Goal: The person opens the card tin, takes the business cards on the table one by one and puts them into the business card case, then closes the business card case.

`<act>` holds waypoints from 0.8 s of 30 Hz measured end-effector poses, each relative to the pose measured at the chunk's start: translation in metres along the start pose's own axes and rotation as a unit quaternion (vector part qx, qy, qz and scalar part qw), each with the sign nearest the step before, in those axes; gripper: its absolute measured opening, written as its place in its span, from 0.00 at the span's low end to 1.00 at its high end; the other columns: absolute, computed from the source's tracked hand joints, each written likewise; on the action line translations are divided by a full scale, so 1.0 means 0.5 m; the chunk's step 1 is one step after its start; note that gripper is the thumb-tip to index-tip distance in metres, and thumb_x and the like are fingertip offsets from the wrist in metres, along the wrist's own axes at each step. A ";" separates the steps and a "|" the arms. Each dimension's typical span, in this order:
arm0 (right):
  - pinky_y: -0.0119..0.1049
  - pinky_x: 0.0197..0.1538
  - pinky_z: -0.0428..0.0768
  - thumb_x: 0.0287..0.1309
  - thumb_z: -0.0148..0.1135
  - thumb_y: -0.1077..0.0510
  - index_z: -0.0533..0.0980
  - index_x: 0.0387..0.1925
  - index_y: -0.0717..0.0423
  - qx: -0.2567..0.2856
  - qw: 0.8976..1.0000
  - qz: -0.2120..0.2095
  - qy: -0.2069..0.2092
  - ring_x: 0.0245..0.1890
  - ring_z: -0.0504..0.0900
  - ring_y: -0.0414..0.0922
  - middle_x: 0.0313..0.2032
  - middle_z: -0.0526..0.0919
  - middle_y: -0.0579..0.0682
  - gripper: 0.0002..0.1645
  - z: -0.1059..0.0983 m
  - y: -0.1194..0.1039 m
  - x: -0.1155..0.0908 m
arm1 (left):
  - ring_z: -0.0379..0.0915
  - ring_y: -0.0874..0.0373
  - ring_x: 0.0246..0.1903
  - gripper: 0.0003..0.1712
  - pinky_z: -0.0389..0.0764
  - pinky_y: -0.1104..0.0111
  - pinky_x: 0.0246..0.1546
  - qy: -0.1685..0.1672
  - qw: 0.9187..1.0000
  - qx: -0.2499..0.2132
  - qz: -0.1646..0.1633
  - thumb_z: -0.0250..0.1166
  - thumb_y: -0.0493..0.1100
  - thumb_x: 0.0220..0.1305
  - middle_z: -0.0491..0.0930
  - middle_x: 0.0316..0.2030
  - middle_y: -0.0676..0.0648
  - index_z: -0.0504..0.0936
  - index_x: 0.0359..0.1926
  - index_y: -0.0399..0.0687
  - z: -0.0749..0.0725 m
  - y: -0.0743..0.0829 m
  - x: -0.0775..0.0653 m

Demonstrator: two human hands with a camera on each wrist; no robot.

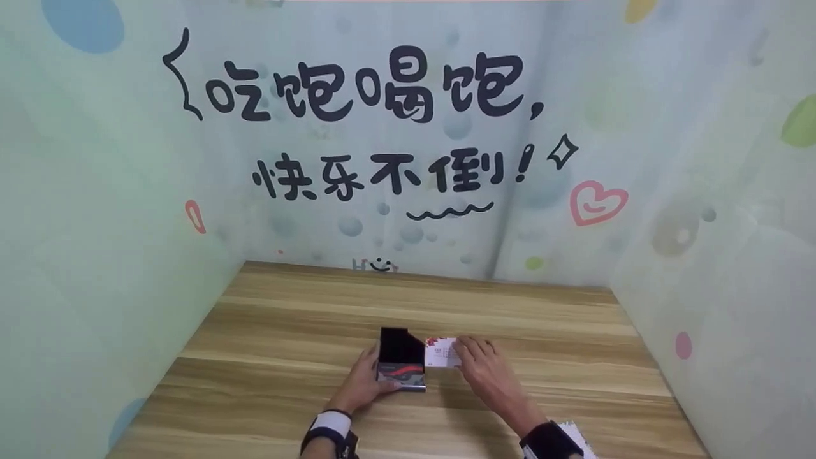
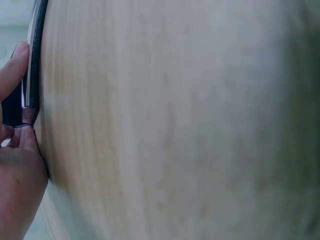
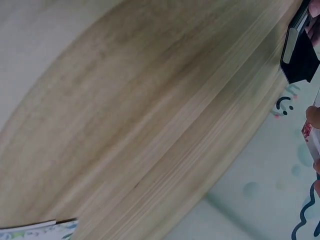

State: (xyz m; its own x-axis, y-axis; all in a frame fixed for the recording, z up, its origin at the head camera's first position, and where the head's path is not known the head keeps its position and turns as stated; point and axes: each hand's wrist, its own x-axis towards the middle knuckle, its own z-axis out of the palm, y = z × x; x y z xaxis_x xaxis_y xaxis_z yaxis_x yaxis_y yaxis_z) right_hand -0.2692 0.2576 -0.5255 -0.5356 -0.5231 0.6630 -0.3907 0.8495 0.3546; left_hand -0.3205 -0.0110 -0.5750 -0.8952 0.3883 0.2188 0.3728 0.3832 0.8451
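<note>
My left hand [image 1: 360,384] grips a black card case [image 1: 401,375] whose dark lid stands raised and whose front has a grey and red pattern. Along its edge lies the thumb in the left wrist view, where the case [image 2: 34,65] shows side-on. Just right of the case, a white printed card [image 1: 440,352] with red leaf-like decoration is pinched in my right hand [image 1: 488,371]. Only fingertips of that hand and part of the card [image 3: 312,144] appear at the right edge of the right wrist view.
Beside the right wrist, a white patterned sheet or card [image 1: 577,438] lies on the wooden table [image 1: 287,319]. Pale decorated walls [image 1: 382,127] with dark lettering enclose the table at the back and both sides.
</note>
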 end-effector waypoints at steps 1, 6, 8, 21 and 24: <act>0.42 0.44 0.78 0.38 0.72 0.53 0.76 0.45 0.58 -0.002 1.000 -0.001 0.001 0.44 0.79 0.49 0.45 0.80 0.53 0.29 0.003 -0.003 0.003 | 0.51 0.32 0.63 0.54 0.52 0.44 0.65 0.000 1.000 0.000 -0.001 0.73 0.44 0.43 0.54 0.64 0.26 0.53 0.68 0.34 0.001 0.001 -0.001; 0.42 0.45 0.78 0.41 0.70 0.54 0.75 0.45 0.59 0.008 1.000 -0.002 -0.007 0.45 0.79 0.49 0.45 0.79 0.54 0.26 0.016 -0.015 0.023 | 0.49 0.32 0.64 0.54 0.52 0.44 0.65 0.000 1.000 0.002 -0.012 0.73 0.44 0.43 0.54 0.65 0.27 0.53 0.68 0.36 0.001 0.004 0.000; 0.42 0.46 0.78 0.43 0.68 0.56 0.75 0.45 0.60 0.011 1.000 -0.003 -0.013 0.46 0.78 0.50 0.46 0.79 0.55 0.25 0.021 -0.020 0.034 | 0.48 0.32 0.65 0.54 0.51 0.44 0.65 0.002 1.000 0.003 -0.010 0.73 0.44 0.43 0.53 0.65 0.27 0.53 0.68 0.36 0.002 0.005 0.001; 0.41 0.48 0.76 0.40 0.63 0.63 0.72 0.48 0.54 -0.008 0.997 -0.023 -0.070 0.48 0.77 0.48 0.48 0.77 0.52 0.27 0.033 -0.073 0.083 | 0.51 0.32 0.63 0.55 0.52 0.44 0.65 0.003 1.000 -0.014 -0.013 0.73 0.43 0.42 0.54 0.64 0.26 0.53 0.68 0.38 0.003 0.005 -0.002; 0.41 0.49 0.76 0.38 0.61 0.67 0.72 0.49 0.54 -0.005 0.996 -0.013 -0.086 0.48 0.76 0.47 0.49 0.77 0.51 0.29 0.037 -0.083 0.089 | 0.53 0.34 0.63 0.56 0.53 0.45 0.65 0.002 1.000 -0.012 -0.020 0.74 0.44 0.41 0.55 0.64 0.27 0.53 0.69 0.41 0.003 0.005 0.000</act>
State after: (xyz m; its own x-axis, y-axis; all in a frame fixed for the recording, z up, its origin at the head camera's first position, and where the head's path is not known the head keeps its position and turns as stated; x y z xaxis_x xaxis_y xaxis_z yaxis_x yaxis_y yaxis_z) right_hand -0.2908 0.1979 -0.5226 -0.6455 -0.5490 0.5310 -0.4000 0.8353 0.3773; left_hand -0.3192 -0.0089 -0.5736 -0.9103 0.3693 0.1871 0.3313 0.3788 0.8641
